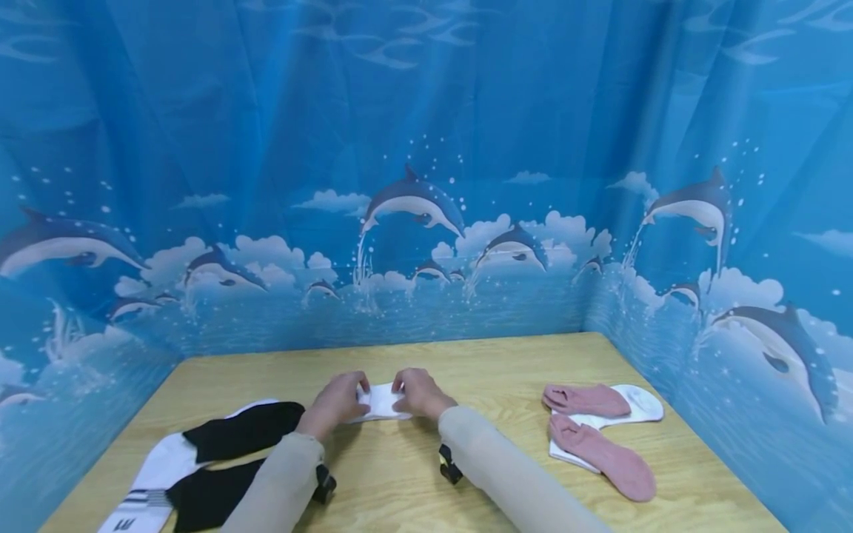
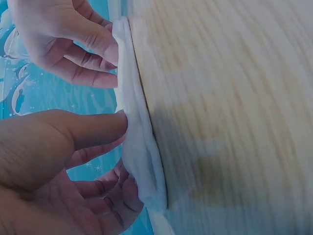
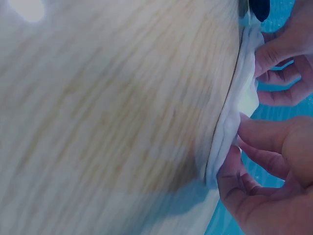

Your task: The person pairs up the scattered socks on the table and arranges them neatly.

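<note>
A folded white sock (image 1: 381, 401) lies flat on the wooden table, in front of the person. At its left end, my left hand (image 1: 336, 401) grips it between thumb and curled fingers. My right hand (image 1: 421, 394) holds the opposite end in the same way. In the left wrist view the sock (image 2: 135, 127) shows edge-on as a low stack of layers on the tabletop, with the left thumb (image 2: 100, 129) on it. From the right wrist, the right fingers (image 3: 232, 178) are at the near end of the sock (image 3: 226, 129).
To the left lie two black socks (image 1: 243, 431) over white socks with dark stripes (image 1: 153, 474). On the right, two pink socks (image 1: 609, 455) rest over white ones (image 1: 645, 405). A blue dolphin-print curtain (image 1: 426, 311) hangs around the table (image 1: 493, 363).
</note>
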The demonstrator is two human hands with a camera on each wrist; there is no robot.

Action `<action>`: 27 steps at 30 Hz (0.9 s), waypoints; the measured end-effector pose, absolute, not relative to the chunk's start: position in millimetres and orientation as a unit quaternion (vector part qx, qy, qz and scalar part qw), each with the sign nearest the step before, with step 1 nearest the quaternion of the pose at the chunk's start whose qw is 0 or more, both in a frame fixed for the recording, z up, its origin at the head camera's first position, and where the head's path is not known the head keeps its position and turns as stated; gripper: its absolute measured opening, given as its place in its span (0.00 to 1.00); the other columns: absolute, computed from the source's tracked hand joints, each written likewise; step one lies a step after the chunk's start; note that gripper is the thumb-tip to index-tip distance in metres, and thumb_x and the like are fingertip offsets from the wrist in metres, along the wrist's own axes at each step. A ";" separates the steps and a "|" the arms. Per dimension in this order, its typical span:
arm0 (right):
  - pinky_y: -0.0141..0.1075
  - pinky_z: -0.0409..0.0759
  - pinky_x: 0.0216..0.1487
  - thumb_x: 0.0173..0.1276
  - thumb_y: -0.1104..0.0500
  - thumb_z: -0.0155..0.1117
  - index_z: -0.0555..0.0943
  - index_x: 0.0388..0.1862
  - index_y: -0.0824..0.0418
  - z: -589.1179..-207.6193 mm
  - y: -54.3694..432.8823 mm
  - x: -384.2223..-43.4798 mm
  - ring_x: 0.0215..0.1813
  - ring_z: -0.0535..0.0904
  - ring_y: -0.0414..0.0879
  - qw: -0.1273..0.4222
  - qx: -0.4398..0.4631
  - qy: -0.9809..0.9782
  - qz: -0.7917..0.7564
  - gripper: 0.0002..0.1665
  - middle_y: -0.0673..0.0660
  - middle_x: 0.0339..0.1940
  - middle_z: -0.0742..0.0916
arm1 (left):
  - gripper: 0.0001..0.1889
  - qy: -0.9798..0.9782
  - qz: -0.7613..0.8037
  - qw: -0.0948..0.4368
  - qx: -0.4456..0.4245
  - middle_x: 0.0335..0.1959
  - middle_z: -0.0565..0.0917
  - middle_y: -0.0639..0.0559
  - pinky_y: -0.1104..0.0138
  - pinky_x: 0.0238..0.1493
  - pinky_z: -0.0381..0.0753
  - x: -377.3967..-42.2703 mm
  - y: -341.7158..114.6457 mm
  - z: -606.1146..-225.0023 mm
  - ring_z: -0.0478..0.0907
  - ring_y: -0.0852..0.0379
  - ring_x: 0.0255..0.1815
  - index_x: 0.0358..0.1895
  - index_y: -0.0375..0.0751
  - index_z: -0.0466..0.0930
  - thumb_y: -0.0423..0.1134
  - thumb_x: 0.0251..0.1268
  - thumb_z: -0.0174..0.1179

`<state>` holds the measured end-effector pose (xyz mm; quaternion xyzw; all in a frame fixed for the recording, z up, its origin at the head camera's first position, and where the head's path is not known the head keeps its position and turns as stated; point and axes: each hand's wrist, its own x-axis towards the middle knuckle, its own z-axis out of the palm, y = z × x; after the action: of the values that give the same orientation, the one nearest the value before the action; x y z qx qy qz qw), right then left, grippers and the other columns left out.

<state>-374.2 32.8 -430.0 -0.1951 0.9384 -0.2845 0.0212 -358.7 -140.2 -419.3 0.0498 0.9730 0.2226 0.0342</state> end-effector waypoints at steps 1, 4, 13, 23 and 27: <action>0.45 0.82 0.57 0.58 0.66 0.78 0.86 0.42 0.67 -429.8 33.8 -374.2 0.48 0.83 0.53 0.022 -0.196 0.938 -0.283 0.14 0.61 0.45 0.89 | 0.12 0.973 0.222 0.037 0.051 0.35 0.82 0.48 0.59 0.40 0.79 -358.9 -140.3 -419.5 0.76 0.53 0.35 0.43 0.40 0.82 0.33 0.59 0.74; 0.47 0.81 0.59 0.58 0.66 0.78 0.85 0.44 0.68 -428.8 36.5 -373.8 0.50 0.82 0.54 0.031 -0.199 0.936 -0.289 0.16 0.63 0.47 0.88 | 0.12 0.971 0.229 0.045 0.048 0.36 0.82 0.48 0.59 0.41 0.79 -359.3 -140.3 -420.1 0.76 0.53 0.36 0.43 0.41 0.81 0.33 0.60 0.74; 0.47 0.81 0.60 0.57 0.65 0.79 0.84 0.45 0.67 -429.6 43.6 -376.1 0.50 0.81 0.54 0.047 -0.189 0.936 -0.294 0.18 0.63 0.49 0.87 | 0.11 0.963 0.256 0.054 0.061 0.38 0.82 0.47 0.58 0.42 0.79 -358.3 -147.9 -419.6 0.77 0.52 0.38 0.42 0.41 0.81 0.32 0.60 0.74; 0.46 0.83 0.59 0.56 0.65 0.80 0.85 0.45 0.66 -431.5 49.9 -379.0 0.50 0.83 0.53 0.052 -0.195 0.932 -0.302 0.18 0.62 0.46 0.88 | 0.14 0.952 0.287 0.067 0.082 0.40 0.82 0.47 0.58 0.47 0.80 -361.9 -158.7 -422.5 0.78 0.52 0.43 0.44 0.42 0.82 0.30 0.56 0.75; 0.46 0.83 0.59 0.56 0.65 0.80 0.85 0.44 0.65 -432.1 51.9 -379.4 0.49 0.83 0.52 0.047 -0.197 0.931 -0.305 0.17 0.61 0.44 0.87 | 0.15 0.950 0.293 0.064 0.084 0.41 0.82 0.47 0.57 0.47 0.80 -362.4 -162.4 -424.8 0.77 0.53 0.43 0.45 0.42 0.83 0.31 0.56 0.76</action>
<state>-379.4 51.9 -432.1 -0.1970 0.9307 -0.3046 0.0470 -362.4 -162.4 -424.8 0.0838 0.9503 0.2928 0.0643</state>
